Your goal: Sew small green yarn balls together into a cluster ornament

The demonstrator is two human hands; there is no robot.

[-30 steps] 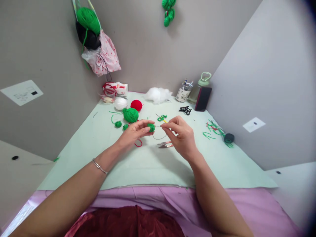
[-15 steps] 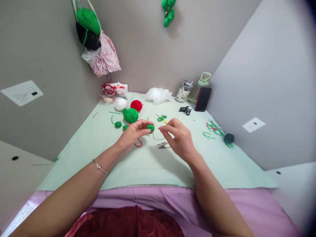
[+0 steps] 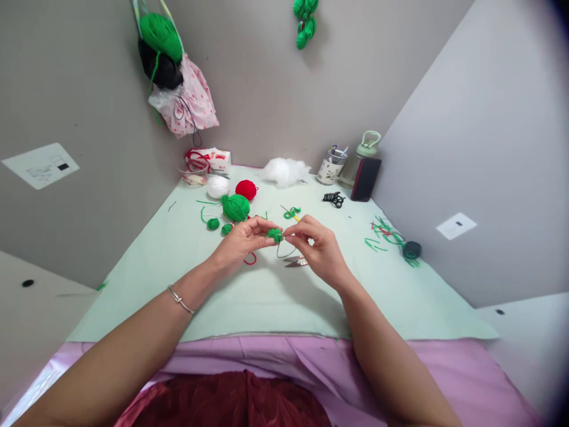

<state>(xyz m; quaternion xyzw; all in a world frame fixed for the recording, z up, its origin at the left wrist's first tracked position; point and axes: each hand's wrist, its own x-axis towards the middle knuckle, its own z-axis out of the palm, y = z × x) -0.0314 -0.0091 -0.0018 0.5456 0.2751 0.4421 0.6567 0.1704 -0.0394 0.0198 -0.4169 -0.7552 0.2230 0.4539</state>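
Between the thumb and fingers of my left hand [image 3: 242,240] is a small green crocheted ball [image 3: 274,235]. My right hand [image 3: 317,246] is closed in a pinch, its fingertips at the ball's right side; what they hold is too small to make out. A dark thread [image 3: 284,255] hangs in a loop below the ball, toward my right hand. Metal snips [image 3: 295,261] lie on the table beneath my right hand, partly covered by it. Behind the fingers rests a yellow-handled tool [image 3: 296,217] beside a green yarn piece [image 3: 291,212].
A green yarn ball [image 3: 235,207], a red one [image 3: 246,190] and a white one [image 3: 218,187] stand behind my left hand. White stuffing [image 3: 285,172] lies at the back. Right are a phone [image 3: 366,179], a bottle [image 3: 351,169], a black claw clip [image 3: 333,199] and yarn scraps [image 3: 386,231].
My right hand has moved slightly left, so its fingertips now meet the green ball. The ball has shifted a little right, and the thread loop has narrowed.
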